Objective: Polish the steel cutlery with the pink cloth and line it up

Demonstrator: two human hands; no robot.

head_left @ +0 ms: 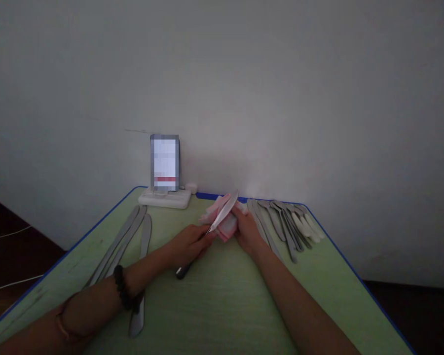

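Working over a green table (207,310), with a black bracelet (122,287) on the left wrist. Leaving three plain knives (146,231) on the left side, partly hidden beneath that forearm. Holding a dark-handled knife (225,212) in the left hand (192,242), grip closed round it near the start of the blade, handle end pointing back and tip slanting up and away. Gripping a bunched pink-and-white cloth (227,228) in the right hand (247,230), grip clamped on the fabric, close against the blade. Seemingly midway through handling this one knife, with more pieces lying loose on both sides; cannot tell from a single view which to count as done and which as left. Farther right, fanned out together: metal cutlery (274,222), including spoons, plus some white-handled pieces (301,224). At the far edge, propped upright on a white stand (165,198): a lit phone (166,165), before a pale wall (281,98).
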